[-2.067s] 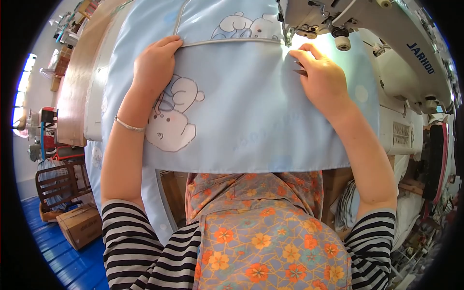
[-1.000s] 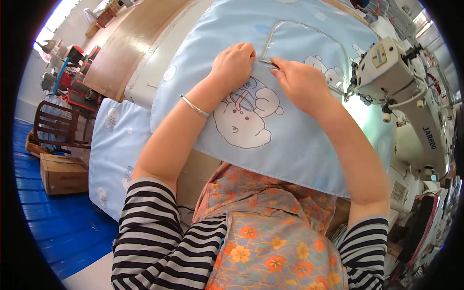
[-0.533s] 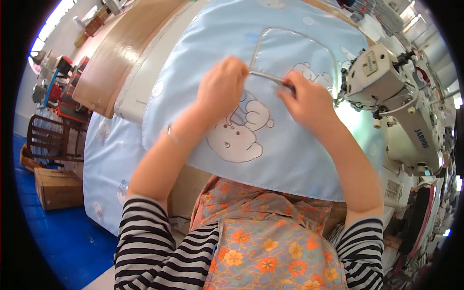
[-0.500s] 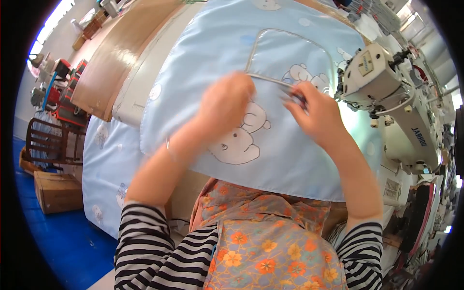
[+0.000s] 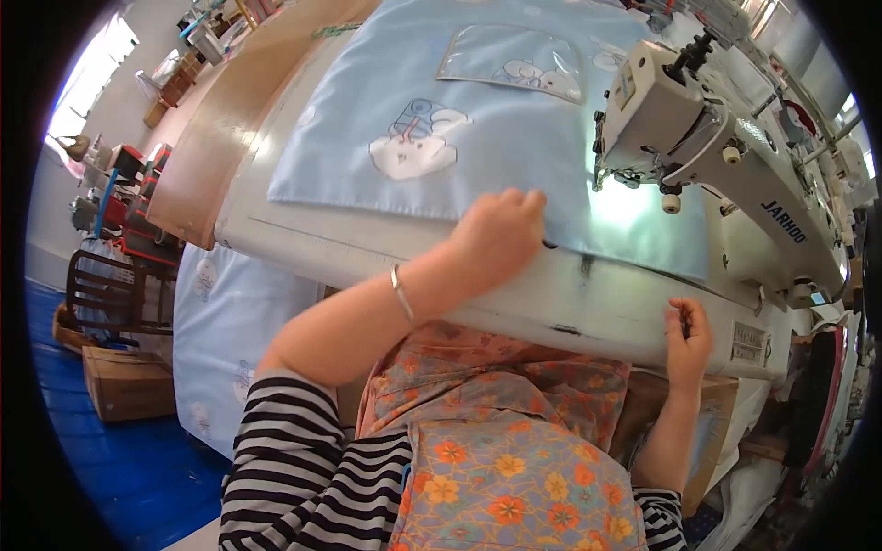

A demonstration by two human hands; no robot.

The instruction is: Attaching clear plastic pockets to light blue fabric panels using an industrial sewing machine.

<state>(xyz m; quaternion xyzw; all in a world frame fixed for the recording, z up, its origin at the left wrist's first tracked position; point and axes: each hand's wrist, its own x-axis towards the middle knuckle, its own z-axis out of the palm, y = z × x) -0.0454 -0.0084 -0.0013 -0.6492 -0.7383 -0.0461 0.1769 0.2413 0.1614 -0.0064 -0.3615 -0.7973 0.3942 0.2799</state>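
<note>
A light-blue cloth (image 5: 340, 174) printed with white cartoon animals lies over the sewing machine's bed. Sewn on its far part is a clear rectangular window pocket (image 5: 514, 62) with pale edging. My left hand (image 5: 501, 237) is closed at the cloth's near edge, fingers curled down over it; their tips are hidden. A small dark spot shows just beside these fingers, too small to name. Apart from the cloth, near the machine bed's front edge at the right, my right hand (image 5: 689, 338) is curled around a small dark tool (image 5: 685, 323), mostly hidden in the fingers.
A white sewing machine head (image 5: 648, 106) stands at the right, its lamp lighting the cloth below. The pale machine bed (image 5: 367, 253) runs along the front. More blue cloth (image 5: 207, 340) hangs at the left, near a cardboard box (image 5: 129, 381) and a wooden chair (image 5: 110, 289).
The cloth has shifted away from me, baring the front of the machine bed. My left hand has come nearer, to the cloth's edge. My right hand has moved off the pocket, toward me and right.
</note>
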